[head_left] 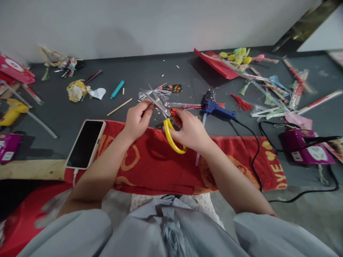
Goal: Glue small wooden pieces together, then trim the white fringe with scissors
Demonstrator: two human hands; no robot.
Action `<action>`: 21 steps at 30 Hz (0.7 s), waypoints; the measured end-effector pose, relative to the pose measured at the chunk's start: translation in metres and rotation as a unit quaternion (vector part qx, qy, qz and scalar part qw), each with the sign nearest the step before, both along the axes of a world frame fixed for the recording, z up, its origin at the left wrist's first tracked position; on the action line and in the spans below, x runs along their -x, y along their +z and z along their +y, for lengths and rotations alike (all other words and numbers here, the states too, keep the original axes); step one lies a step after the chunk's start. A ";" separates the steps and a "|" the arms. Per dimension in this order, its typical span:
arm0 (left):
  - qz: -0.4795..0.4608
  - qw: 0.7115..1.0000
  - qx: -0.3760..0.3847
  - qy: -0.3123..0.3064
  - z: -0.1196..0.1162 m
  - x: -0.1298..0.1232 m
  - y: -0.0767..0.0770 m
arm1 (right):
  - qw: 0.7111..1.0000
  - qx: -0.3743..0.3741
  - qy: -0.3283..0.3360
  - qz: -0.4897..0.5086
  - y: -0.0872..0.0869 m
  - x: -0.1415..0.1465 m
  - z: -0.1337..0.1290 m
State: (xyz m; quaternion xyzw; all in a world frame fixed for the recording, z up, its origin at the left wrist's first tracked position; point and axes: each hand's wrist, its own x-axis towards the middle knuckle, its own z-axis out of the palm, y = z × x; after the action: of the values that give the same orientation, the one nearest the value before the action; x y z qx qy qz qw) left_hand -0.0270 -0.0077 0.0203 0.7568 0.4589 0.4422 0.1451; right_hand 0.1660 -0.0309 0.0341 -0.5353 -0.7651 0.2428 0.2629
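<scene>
Scissors with a yellow handle [169, 137] are in my right hand [189, 130], its fingers wrapped round the grip. An orange piece [174, 111] shows at the right fingertips; whether it belongs to the scissors I cannot tell. The metal blades [158, 101] point up and away, apart from each other. My left hand [138, 118] is closed in a pinch next to the blades. What it pinches, if anything, is too small to make out. Just beyond the blades lies a bundle of thin white strips [163, 93], beside a flowered strip [175, 88].
A blue glue gun [221, 110] lies right of my hands, its black cord running over the red towel [160, 167]. A phone [86, 144] rests on the towel's left. Nearby are a teal marker [117, 89], a wooden stick [119, 106], red tassel [241, 102] and purple box [305, 146].
</scene>
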 end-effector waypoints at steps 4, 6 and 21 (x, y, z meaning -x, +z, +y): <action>0.016 1.000 -0.013 0.003 -0.003 0.002 0.002 | 1.000 0.008 0.002 -0.009 0.003 0.001 -0.003; 0.022 1.000 -0.018 0.006 -0.004 0.003 0.001 | 1.000 0.008 -0.001 -0.009 0.003 0.001 -0.004; 0.096 0.994 -0.042 0.023 -0.003 0.003 -0.003 | 1.000 -0.020 0.006 0.000 -0.003 0.000 -0.002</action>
State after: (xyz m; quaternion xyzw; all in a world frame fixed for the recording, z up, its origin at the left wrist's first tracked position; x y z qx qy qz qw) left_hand -0.0305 -0.0110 0.0172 0.7901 0.4692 0.3902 0.0579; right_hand 0.1663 -0.0329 0.0316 -0.5255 -0.7728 0.2293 0.2723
